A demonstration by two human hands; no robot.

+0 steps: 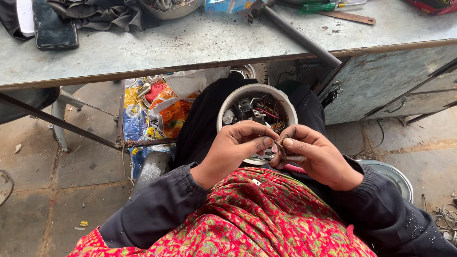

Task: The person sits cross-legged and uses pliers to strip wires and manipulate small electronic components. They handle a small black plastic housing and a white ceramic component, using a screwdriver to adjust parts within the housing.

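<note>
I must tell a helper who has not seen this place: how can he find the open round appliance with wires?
Start at the grey workbench. Below its edge, on the person's lap, sits a white round housing, just beyond both hands. Unlike the metal bowl on the floor, it shows red and black wires.

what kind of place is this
Probably a small appliance repair workshop: an opened round appliance with bare wiring sits in the person's lap, a worn workbench holds tools, and scrap wires lie on the floor.

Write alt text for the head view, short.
Both hands, left hand and right hand, pinch a small metal part over an opened round appliance base full of wires, resting on the person's lap. A worn workbench stands ahead.
</note>
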